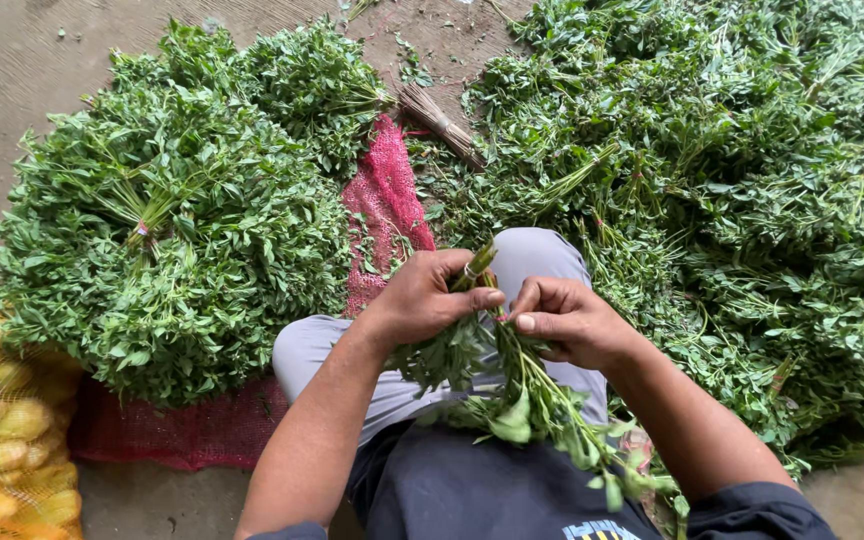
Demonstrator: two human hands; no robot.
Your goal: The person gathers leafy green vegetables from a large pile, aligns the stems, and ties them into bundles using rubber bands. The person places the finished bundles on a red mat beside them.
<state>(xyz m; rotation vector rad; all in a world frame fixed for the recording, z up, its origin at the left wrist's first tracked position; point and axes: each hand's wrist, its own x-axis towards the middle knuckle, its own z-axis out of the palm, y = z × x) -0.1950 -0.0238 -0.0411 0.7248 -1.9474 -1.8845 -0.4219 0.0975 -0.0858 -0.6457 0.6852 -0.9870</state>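
Soft, even daylight, faint shadows and no glare; sharp throughout, with slight wide-angle bending at the edges.

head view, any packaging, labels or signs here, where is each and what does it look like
Mesh sack: bottom left corner, bulging yellow-orange netting full of rounded yellowish produce.
Red mesh bag: flat on the floor under the left heap of bundled greens, showing at centre and lower left.
Shirt print: bottom edge, small white and yellow marking on dark cloth, cut off.
No signs or screens.
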